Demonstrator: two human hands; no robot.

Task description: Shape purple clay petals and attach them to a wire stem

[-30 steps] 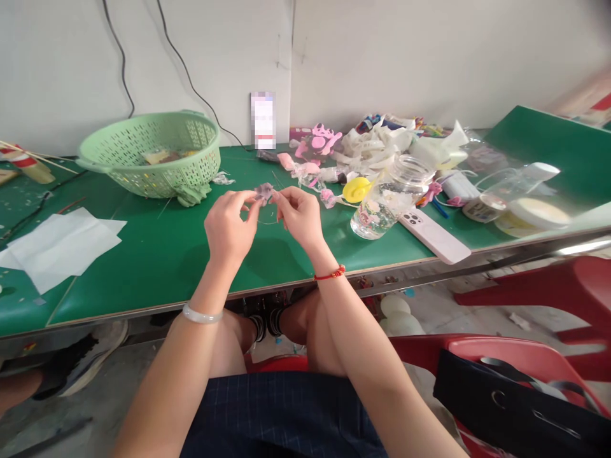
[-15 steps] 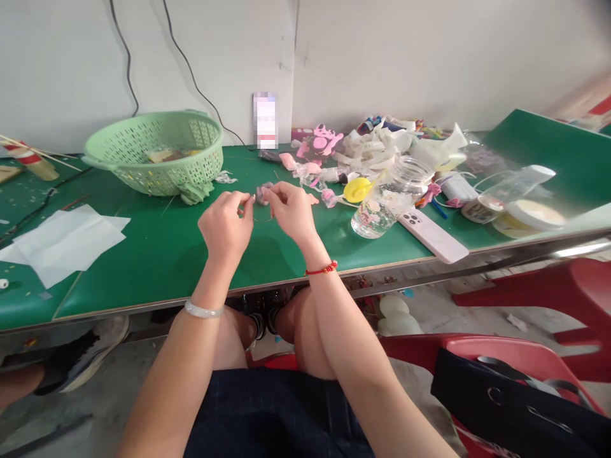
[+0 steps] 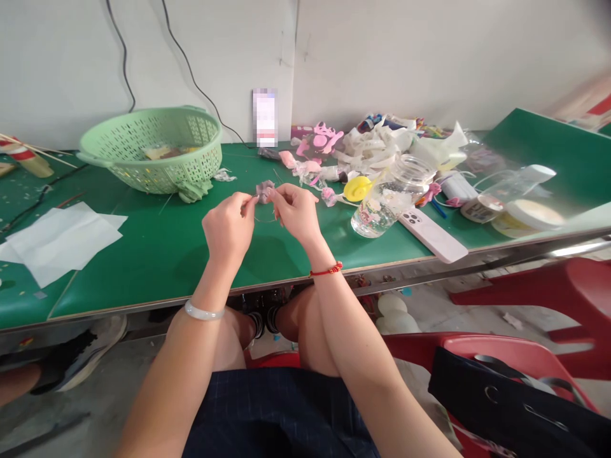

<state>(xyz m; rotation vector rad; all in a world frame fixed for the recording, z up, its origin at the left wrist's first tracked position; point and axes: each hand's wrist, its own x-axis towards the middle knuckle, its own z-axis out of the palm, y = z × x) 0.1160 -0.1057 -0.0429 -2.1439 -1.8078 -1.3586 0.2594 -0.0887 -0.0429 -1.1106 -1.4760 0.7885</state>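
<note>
My left hand [image 3: 228, 228] is closed in a pinch, thumb against forefinger, with a white bangle on that wrist. My right hand [image 3: 296, 213] is pinched too, just to the right, below a red bracelet. Between them a thin strand [image 3: 265, 221] sags in a shallow curve, its ends running into both pinches. Whether it is thread or wire I cannot tell. A crumpled mauve-grey piece [image 3: 265, 191] shows right behind the fingertips, and it is unclear whether they touch it. Pink pieces [image 3: 308, 168] lie beyond my right hand.
A green basket [image 3: 157, 175] stands at the back left, white paper sheets [image 3: 67, 242] in front of it. Rightward are a yellow disc-like thing [image 3: 358, 189], a clear jar [image 3: 382, 207], a pink phone [image 3: 435, 235] and a heap of white strips [image 3: 372, 149]. Another phone [image 3: 265, 121] leans on the wall.
The right hand has shifted slightly right and turned a little, and the left hand has edged slightly right. More of the mauve-grey piece now shows between them. The strand still hangs there.
</note>
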